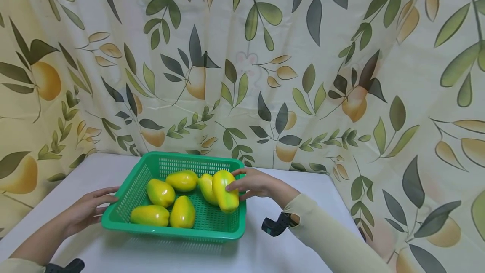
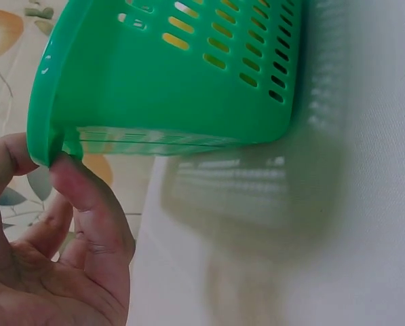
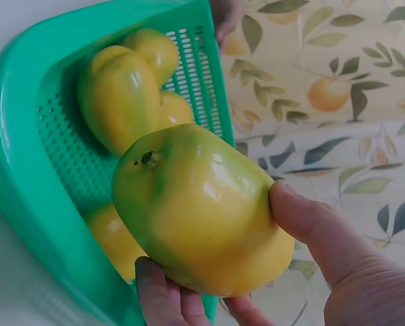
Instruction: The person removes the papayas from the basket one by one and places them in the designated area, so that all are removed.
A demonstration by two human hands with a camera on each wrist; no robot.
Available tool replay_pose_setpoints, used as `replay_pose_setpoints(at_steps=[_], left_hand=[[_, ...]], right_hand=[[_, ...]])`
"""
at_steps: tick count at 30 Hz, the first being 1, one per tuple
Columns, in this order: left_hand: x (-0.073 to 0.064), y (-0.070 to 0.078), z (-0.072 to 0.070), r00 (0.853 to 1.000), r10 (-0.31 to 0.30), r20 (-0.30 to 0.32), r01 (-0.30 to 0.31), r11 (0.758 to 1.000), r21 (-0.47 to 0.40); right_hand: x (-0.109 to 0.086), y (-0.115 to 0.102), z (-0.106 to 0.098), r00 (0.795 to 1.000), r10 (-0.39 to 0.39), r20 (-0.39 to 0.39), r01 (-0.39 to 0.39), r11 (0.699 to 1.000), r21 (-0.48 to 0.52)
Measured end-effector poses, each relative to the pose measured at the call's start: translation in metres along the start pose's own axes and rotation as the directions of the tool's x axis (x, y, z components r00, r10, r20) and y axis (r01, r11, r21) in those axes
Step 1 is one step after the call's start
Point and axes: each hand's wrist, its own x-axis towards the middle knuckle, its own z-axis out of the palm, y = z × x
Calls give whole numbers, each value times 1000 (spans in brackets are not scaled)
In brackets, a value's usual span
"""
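My right hand, the nearer, grips a glossy yellow-green mango-shaped fruit from the right, long axis running far to near, over the green perforated plastic basket beside its right edge; my left hand pinches its left rim.

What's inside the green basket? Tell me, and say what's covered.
Five yellow-green fruits lie in the green basket. A sixth fruit, held in the right hand, covers part of the rightmost one and some of the basket. Whatever is beneath the fruits cannot be seen.
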Motion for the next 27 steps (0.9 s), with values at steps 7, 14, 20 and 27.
replay_pose_setpoints(at_steps=[7, 14, 20, 27], left_hand=[[0, 0, -4, 999, -20, 39, 20, 1000, -1], [-3, 1, -5, 996, -2, 87, 3, 1000, -13], [-3, 0, -4, 997, -4, 78, 6, 1000, -26], [-5, -2, -3, 997, 19, 72, -18, 1000, -20]], right_hand=[[-5, 3, -12, 1000, -1, -25, 2, 999, 42], [-10, 7, -24, 999, 4, -40, 0, 996, 94], [-12, 8, -29, 998, 7, -65, 1, 992, 123], [-13, 8, -33, 995, 18, -100, -6, 993, 114]])
